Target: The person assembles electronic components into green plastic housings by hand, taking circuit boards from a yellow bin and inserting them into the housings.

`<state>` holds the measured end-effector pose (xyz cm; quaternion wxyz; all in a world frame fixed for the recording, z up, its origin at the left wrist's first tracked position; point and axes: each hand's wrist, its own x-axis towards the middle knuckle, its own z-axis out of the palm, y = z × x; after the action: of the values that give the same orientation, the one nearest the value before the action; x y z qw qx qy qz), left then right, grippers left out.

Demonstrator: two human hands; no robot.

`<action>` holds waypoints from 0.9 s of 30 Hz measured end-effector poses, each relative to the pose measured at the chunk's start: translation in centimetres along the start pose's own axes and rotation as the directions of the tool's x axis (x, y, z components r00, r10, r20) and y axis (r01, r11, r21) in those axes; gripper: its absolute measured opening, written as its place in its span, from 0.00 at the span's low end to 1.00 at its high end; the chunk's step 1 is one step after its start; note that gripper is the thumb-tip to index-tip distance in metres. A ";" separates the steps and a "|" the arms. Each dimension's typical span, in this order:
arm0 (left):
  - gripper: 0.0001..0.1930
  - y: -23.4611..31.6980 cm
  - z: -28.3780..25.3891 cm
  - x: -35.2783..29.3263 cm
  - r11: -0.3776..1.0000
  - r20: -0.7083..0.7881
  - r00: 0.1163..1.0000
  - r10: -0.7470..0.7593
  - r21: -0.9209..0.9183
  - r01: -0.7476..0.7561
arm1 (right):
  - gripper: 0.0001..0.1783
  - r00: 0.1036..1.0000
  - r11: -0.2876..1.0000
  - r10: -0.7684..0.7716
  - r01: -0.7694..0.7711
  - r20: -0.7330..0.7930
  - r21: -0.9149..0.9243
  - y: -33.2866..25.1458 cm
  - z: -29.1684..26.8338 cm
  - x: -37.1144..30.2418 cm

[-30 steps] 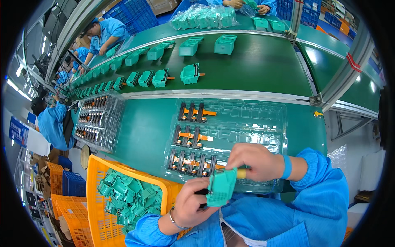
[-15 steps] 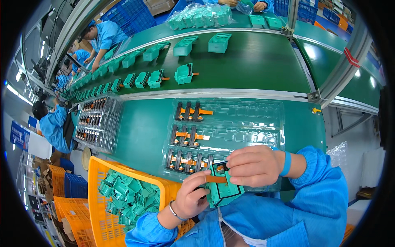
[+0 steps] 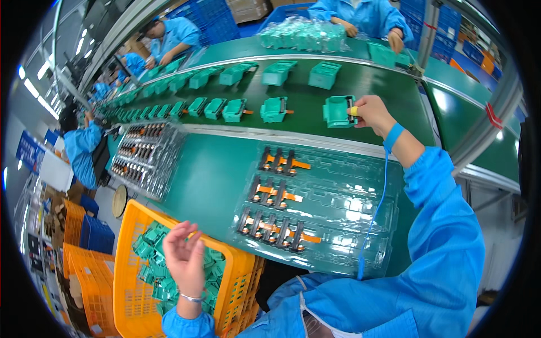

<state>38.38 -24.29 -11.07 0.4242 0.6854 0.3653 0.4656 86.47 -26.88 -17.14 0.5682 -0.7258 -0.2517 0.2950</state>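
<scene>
My right hand (image 3: 373, 114) reaches out over the green conveyor belt (image 3: 389, 89) and pinches the right edge of a green plastic housing (image 3: 337, 111). That housing is at the belt's near side, at the right end of a row of similar ones; its orange flex strip does not show. A yellow cover sits on one fingertip. Over the orange basket (image 3: 131, 253) hovers my left hand (image 3: 185, 259), holding nothing, its fingers loosely apart. Green housings (image 3: 163, 288) are heaped in the basket under it.
A clear blister tray (image 3: 360, 194) holds black parts with orange flex strips (image 3: 276, 194). Stacked trays (image 3: 143, 155) stand to its left. Green housings (image 3: 324, 75) also line the belt's far side. Co-workers in blue sit across and leftward. A blue wrist cord (image 3: 378, 211) hangs from my right wrist.
My right hand has carried the green housing from in front of my body forward to the belt. My left hand has let go of it and moved left over the basket.
</scene>
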 end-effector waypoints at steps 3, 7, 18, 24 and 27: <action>0.16 -1.6 -6.2 -1.2 0.975 -0.215 0.955 -0.206 0.043 0.220 | 0.08 0.995 0.994 0.101 -0.101 0.019 -0.029 1.9 1.6 4.6; 0.13 -4.8 -14.4 -5.5 0.920 -0.383 0.874 -0.299 0.127 0.370 | 0.07 0.982 0.980 0.191 -0.190 0.006 -0.053 2.2 4.3 7.3; 0.11 -11.0 -19.9 -4.0 0.803 -0.317 0.904 -0.287 0.435 0.408 | 0.07 0.648 0.533 -0.398 0.739 0.649 -0.412 -4.5 12.8 -7.2; 0.16 -11.0 -17.9 -0.2 0.720 -0.149 0.971 -0.189 0.651 0.240 | 0.12 0.678 0.432 -0.229 0.714 0.699 -0.551 -2.4 15.1 -8.4; 0.19 -11.7 -16.3 0.1 0.530 0.016 0.990 -0.137 0.846 0.059 | 0.15 0.718 0.433 -0.201 0.675 0.666 -0.597 -2.9 15.1 -9.0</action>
<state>21.75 -15.87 -18.46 0.0817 0.8013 0.5647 0.1798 69.32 -22.32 -15.80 0.1405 -0.7002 -0.6824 0.1559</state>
